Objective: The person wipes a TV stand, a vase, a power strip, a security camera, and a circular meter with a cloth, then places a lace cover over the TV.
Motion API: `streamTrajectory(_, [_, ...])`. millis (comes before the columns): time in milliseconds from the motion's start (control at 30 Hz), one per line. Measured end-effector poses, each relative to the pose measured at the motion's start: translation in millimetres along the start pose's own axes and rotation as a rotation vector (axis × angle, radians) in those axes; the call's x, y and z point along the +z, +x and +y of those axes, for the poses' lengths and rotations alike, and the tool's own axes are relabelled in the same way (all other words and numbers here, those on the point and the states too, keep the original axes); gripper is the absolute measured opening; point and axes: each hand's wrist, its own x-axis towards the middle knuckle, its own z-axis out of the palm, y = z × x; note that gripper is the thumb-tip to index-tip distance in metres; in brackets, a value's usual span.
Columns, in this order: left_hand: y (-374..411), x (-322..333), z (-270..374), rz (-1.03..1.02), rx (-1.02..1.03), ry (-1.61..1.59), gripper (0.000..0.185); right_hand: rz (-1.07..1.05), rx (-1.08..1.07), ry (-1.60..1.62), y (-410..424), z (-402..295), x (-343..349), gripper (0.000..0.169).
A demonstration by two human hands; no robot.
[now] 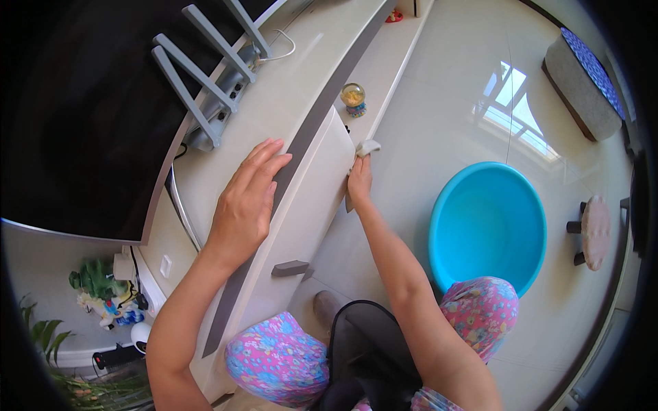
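My left hand (247,198) lies at the edge of the TV cabinet's top (288,97), fingers extended and holding nothing. Lower down, my right hand (360,181) holds a pale cloth (368,148) at the far end of the white drawer front (313,190). Part of the cloth shows past my fingertips, and the rest is mostly hidden by the hand. A grey handle (289,268) sticks out from the drawer front nearer to me. Just beyond the cloth, a small snow globe (353,98) stands on the cabinet's lower shelf (383,85).
A blue plastic basin (486,226) stands on the glossy tile floor (411,128), right of my right arm. Behind my left hand are a router with grey antennas (213,61) and a television (87,113). A small stool (595,234) and a grey ottoman (578,87) are at right.
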Motion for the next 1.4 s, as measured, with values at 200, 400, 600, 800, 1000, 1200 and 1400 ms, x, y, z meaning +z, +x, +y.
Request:
streamTrajectory(200, [-12,0,-11,0.178,-0.018,-0.027,0.032,0.095,0.147,0.521,-12,-116,-16,0.032])
streamTrajectory(400, [-15,-2,-14,0.432,0.057,0.055,0.015,-0.193,-0.878,0.017,-21,-282,-46,0.028])
streamTrajectory(600, [-16,-1,-13,0.533,0.067,0.029,0.011,-0.827,-1.319,-0.281,-12,-293,-9,0.022])
streamTrajectory(800, [-20,-5,-8,0.463,0.027,0.055,0.008,-0.722,-1.343,-0.442,83,-288,7,0.021])
streamTrajectory(1000, [-17,-3,-14,0.473,0.014,0.037,0.008,-0.469,-1.160,-0.510,75,-287,16,0.019])
streamTrajectory(1200, [-15,0,-19,0.486,0.031,0.064,0.008,-0.583,-1.187,-0.523,31,-287,3,0.026])
streamTrajectory(1400, [-16,-1,-20,0.507,0.033,0.073,0.008,-0.699,-1.200,-0.347,-35,-285,-11,0.025])
